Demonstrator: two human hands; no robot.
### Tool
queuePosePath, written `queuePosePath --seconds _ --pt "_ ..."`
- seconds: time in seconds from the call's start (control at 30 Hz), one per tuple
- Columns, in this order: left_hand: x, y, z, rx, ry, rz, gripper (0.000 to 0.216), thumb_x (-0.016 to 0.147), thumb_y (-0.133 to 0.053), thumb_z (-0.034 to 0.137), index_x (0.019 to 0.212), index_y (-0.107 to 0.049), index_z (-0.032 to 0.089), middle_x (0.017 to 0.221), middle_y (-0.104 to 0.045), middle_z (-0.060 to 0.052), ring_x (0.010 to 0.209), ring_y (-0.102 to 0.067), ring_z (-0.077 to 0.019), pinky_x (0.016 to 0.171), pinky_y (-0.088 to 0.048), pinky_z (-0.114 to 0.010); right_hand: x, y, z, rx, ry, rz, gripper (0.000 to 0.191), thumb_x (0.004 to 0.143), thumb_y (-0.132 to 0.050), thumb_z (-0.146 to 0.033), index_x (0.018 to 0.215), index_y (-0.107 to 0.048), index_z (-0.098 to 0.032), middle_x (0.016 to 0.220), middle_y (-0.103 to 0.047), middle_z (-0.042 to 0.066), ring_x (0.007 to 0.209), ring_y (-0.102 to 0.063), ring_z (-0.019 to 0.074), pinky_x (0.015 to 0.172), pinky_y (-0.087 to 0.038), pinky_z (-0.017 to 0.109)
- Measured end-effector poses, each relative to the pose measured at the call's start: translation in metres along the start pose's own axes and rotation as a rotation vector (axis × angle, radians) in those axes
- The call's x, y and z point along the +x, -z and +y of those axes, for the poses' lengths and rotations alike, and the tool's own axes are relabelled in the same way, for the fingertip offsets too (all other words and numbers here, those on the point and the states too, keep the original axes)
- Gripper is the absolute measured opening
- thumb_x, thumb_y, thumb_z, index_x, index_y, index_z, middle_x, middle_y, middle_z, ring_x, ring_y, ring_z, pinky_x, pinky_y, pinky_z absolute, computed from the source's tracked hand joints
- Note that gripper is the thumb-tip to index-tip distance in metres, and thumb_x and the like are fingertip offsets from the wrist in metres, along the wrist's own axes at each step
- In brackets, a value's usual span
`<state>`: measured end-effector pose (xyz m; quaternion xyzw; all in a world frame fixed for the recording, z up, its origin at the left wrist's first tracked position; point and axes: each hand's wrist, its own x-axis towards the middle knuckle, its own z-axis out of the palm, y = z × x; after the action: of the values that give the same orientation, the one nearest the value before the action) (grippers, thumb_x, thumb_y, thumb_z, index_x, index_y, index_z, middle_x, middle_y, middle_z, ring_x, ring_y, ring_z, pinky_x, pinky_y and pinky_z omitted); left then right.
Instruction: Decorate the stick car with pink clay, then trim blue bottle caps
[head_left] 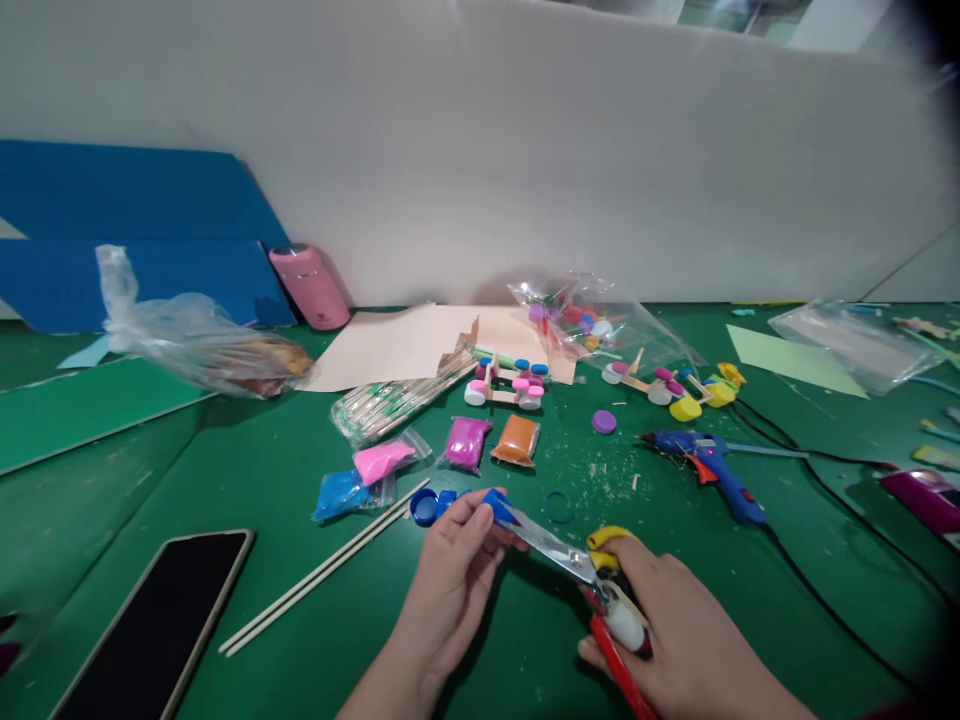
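Between the thumb and fingers of my left hand (pixel 465 560) is a small blue plastic piece (pixel 500 507), partly hidden by the fingers. My right hand (pixel 671 610) is closed around the handles of a pair of scissors (pixel 551 550) with yellow and red grips. The blades point left, and their tips meet the blue piece. Just beyond my left hand lie blue bottle caps (pixel 425 506). A thin blue ring (pixel 557 507) rests on the green table past the blades. Two wooden sticks (pixel 330 565) lie to the left of my left hand.
A blue glue gun (pixel 709 460) with a black cord lies at right. Clay packets (pixel 465 443), a small wheeled model (pixel 506 388) and bagged sticks (pixel 405 400) lie ahead. A phone (pixel 154 625) is at front left; a pink flask (pixel 311 288) stands by the white partition (pixel 450 150).
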<state>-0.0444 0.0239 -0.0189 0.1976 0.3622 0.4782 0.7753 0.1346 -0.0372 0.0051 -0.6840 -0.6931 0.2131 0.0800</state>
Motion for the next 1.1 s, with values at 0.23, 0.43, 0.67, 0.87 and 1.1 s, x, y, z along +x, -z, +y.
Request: queuePosePath --seconds 0.23,0.43,0.67,0.87,1.1 --pt "0.0026 0.0036 -0.0006 -0.065 -0.006 -0.066 0.013 0.077 -0.055 0.022 0.081 -0.064 0.014 0.072 -0.067 -0.003 0.064 -0.060 -0.0112 0.066 -0.047 -0.024 -0.0014 0.0046 0.0005 0.016 -0.058 -0.078 0.040 0.062 -0.061 -0.043 0.094 -0.051 -0.020 0.078 -0.062 0.004 0.067 -0.055 0.0221 0.056 -0.034 0.028" --pt "0.0050 0.0055 -0.0027 -0.102 -0.003 -0.077 0.014 0.079 -0.052 0.020 0.077 -0.065 0.014 0.069 -0.066 -0.002 0.060 -0.059 -0.0104 0.063 -0.047 -0.023 -0.0038 0.0078 -0.0020 0.066 -0.123 -0.139 0.041 0.062 -0.061 -0.041 0.096 -0.051 -0.021 0.081 -0.063 0.004 0.070 -0.055 0.0234 0.059 -0.036 0.030" --pt "0.0026 0.0031 -0.0003 -0.046 0.000 -0.078 0.016 0.081 -0.049 0.019 0.079 -0.063 0.013 0.069 -0.064 -0.001 0.058 -0.058 -0.0094 0.061 -0.045 -0.022 -0.0035 0.0069 -0.0041 0.082 -0.147 -0.175 0.040 0.061 -0.061 -0.041 0.094 -0.051 -0.021 0.080 -0.063 0.004 0.071 -0.055 0.0241 0.058 -0.037 0.030" --pt "0.0004 0.0009 0.0017 -0.009 0.014 -0.060 0.012 0.079 -0.052 0.020 0.078 -0.062 0.013 0.066 -0.061 0.000 0.057 -0.055 -0.0084 0.059 -0.044 -0.021 -0.0041 0.0011 -0.0004 0.128 -0.108 -0.177 0.041 0.061 -0.060 -0.043 0.093 -0.050 -0.020 0.082 -0.063 0.004 0.071 -0.055 0.0236 0.059 -0.038 0.030" --pt "0.0027 0.0018 0.0014 0.015 0.002 -0.038 0.010 0.077 -0.054 0.020 0.082 -0.060 0.013 0.067 -0.060 0.000 0.058 -0.055 -0.0083 0.061 -0.044 -0.020 -0.0032 -0.0005 0.0000 0.167 -0.093 -0.190 0.029 0.060 -0.060 -0.042 0.075 -0.047 -0.022 0.071 -0.062 0.001 0.058 -0.052 0.0181 0.049 -0.032 0.024"
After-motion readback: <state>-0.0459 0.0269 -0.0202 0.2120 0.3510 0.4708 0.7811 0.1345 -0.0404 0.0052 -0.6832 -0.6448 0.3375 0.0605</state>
